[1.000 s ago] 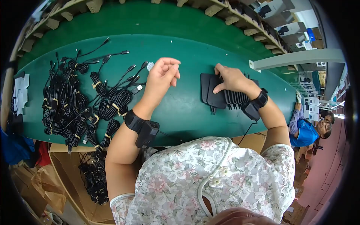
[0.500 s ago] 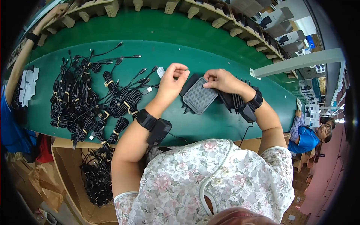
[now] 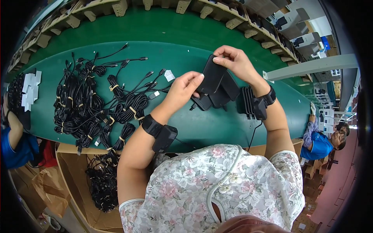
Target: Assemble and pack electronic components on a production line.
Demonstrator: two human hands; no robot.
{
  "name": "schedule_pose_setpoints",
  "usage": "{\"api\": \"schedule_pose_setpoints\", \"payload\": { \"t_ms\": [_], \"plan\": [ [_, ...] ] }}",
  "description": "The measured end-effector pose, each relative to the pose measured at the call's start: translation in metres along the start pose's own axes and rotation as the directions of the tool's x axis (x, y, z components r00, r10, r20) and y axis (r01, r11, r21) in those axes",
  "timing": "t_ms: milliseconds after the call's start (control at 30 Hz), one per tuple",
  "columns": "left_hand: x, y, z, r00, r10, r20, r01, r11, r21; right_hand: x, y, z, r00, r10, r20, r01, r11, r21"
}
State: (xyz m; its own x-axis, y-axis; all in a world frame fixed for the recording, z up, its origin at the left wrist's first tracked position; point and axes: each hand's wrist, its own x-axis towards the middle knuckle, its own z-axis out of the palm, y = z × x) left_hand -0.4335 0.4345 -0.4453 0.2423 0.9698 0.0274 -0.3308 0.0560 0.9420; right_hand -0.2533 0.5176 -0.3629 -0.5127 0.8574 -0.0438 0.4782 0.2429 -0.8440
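Head view, looking down over my own forearms. Green table [image 3: 202,128] spans the frame, curving with the lens. On its left half, a big heap of black cable bundles [image 3: 89,105], each tied with a yellowish band; more of them fill a cardboard box [image 3: 77,182] below the near edge. Right of centre, a row of flat black adapters [image 3: 225,93] lies fanned on the table, with further ones standing on edge just right of them.

One black adapter [image 3: 211,79] is lifted clear of the table, tilted, above the fanned row. My right hand [image 3: 237,64] pinches its far upper edge between thumb and fingers. My left hand [image 3: 182,91] has fingers curled together against its near left side; whether the thumb clamps underneath, I cannot tell. Both wrists carry black strapped units.

Handling judgement: rigid plastic shell, moderately heavy for its size, smooth and likely a bit slippery. Best held across the flat faces or by the long edges, not by the prongs.

Small items: white tags [image 3: 169,75] between cables and adapters; white cards [image 3: 29,91] far left. Another person's blue sleeve [image 3: 15,149] at left edge; another worker in blue [image 3: 320,143] at right.
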Motion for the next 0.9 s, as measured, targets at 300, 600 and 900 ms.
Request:
{"api": "schedule_pose_setpoints", "payload": {
  "t_ms": [300,600,900],
  "plan": [
    [-0.005,0.006,0.003,0.99,0.074,-0.122,-0.078,0.997,-0.023,0.017,0.009,-0.015,0.997,-0.065,0.03,0.066,0.998,-0.016],
    [-0.011,0.006,0.001,0.992,0.042,-0.117,-0.045,0.999,-0.024,0.139,0.064,-0.23,0.475,-0.41,-0.779,0.118,0.906,-0.406],
    [-0.015,0.016,0.001,0.989,-0.043,-0.143,0.032,0.996,-0.078,0.212,0.119,-0.268,0.493,-0.419,-0.762,-0.083,0.85,-0.521]
  ]
}}
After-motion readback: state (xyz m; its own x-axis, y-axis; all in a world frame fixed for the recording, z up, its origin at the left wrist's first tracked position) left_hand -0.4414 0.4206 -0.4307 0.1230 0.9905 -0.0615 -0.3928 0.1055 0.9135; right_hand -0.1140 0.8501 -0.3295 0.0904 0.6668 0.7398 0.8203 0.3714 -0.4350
